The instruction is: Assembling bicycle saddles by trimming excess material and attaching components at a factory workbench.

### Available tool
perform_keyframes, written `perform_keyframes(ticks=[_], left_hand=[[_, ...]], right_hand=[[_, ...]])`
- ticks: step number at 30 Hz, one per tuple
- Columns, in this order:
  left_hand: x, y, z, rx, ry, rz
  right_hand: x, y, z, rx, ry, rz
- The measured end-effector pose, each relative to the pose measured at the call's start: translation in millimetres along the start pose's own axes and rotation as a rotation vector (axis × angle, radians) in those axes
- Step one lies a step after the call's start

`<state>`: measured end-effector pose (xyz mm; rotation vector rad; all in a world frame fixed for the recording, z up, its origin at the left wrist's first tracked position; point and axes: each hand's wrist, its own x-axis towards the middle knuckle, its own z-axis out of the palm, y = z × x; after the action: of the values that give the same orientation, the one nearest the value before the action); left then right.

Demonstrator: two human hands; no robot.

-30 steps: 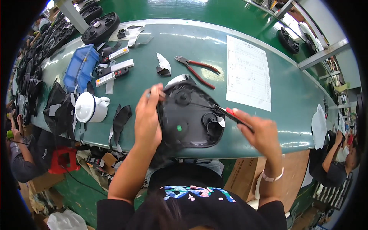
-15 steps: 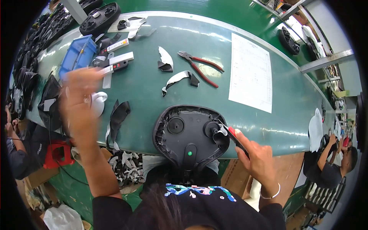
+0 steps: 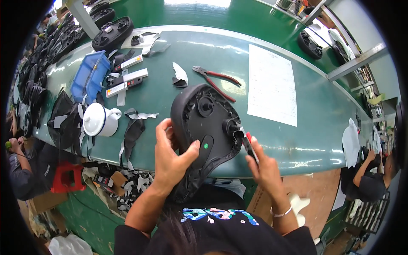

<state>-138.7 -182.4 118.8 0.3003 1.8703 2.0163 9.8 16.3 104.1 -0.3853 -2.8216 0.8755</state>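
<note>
A black bicycle saddle is held up at the table's near edge, its underside facing me and tilted. Two round posts and a green sticker show on it. My left hand is closed round its left rim, the thumb lying over the underside. In my right hand is a red and black utility knife, its tip by the right-hand post and a small pale bit of trimming at the saddle's edge. A white and black scrap lies just beyond the saddle.
Red-handled cutting pliers and a paper sheet lie farther back. To the left are a white lidded mug, dark scraps, blade packs and a blue bin. Co-workers sit at both sides.
My left hand has come from the left of the table to grip the saddle, which is now turned and tilted up. One black-and-white scrap has moved from the middle to the left pile.
</note>
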Motion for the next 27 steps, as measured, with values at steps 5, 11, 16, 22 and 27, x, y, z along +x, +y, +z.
perform_keyframes(ticks=[5,11,16,22,27], left_hand=[[-32.6,0.0,27.1,0.184,0.102,0.128],[-57.5,-9.3,28.3,0.274,0.064,0.157],[-50.9,-7.5,15.2,0.129,0.058,0.007],[-27.3,-11.1,-28.5,0.010,-0.080,-0.046],[37.4,-6.7,-65.1,-0.159,-0.227,-0.376]], right_hand=[[-46.7,-25.7,8.0,0.102,0.056,0.118],[-71.3,-44.3,-18.8,0.514,-0.185,0.583],[0.7,-14.7,-0.4,0.447,0.246,0.152],[67.5,52.2,-13.6,0.136,0.594,0.153],[75.6,66.5,-29.0,0.636,0.364,0.354]])
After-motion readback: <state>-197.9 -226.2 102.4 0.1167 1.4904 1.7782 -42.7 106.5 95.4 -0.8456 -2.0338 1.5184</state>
